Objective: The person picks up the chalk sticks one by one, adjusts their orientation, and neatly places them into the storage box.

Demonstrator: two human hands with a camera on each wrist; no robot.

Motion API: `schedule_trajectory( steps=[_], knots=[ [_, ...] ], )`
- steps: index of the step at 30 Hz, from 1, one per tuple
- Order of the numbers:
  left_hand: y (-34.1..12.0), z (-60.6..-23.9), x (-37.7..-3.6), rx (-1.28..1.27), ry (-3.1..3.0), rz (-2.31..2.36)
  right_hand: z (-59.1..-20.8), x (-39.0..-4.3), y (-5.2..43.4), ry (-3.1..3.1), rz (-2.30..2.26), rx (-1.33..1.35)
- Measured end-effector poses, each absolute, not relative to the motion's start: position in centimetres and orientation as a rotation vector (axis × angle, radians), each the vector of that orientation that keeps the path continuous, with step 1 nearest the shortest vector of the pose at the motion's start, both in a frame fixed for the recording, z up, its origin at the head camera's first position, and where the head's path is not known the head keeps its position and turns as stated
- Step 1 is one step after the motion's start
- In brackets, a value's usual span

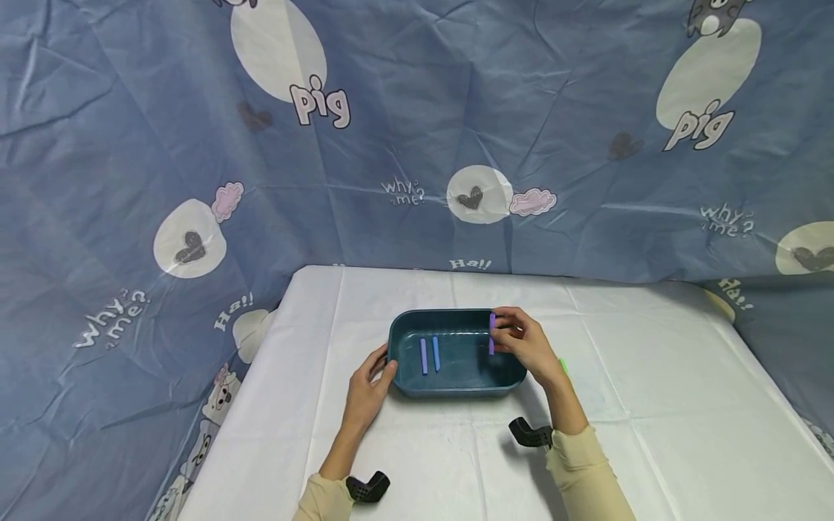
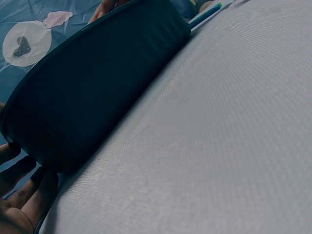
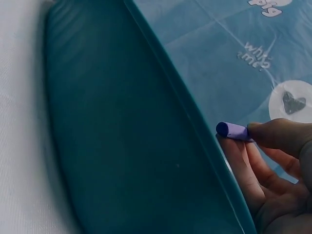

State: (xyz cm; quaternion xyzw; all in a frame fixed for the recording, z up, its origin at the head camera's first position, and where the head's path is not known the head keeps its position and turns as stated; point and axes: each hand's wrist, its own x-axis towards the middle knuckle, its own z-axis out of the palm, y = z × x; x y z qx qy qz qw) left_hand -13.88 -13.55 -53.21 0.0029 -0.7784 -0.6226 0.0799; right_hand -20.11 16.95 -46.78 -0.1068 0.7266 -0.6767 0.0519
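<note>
The left hand rested with relaxed fingers against the teal tray's left end on the worktop. The right hand pinched a purple crayon above the tray's right rim; a loose grip could drop it outside.

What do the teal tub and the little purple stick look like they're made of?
The teal tub looks like moulded plastic: smooth rounded walls, thin rim, dull sheen. The purple stick, pinched by the right hand, seems to be chalk or a crayon: matte, blunt-ended; I cannot tell which. The left hand touches the tub's end.
</note>
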Motion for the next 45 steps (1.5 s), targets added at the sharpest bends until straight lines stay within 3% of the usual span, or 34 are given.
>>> schedule_trajectory(
  steps=[12, 45],
  knots=[
    [-13.3, -49.6, -12.5, -0.024, -2.353, -1.884, -47.1, -21.1, 15.6, 2.247, -1.986, -0.360],
    [-13.4, -50.6, -12.9, -0.032, -2.356, -1.873, -48.7, -22.4, 10.0, 2.489, -1.506, -0.325]
  ],
)
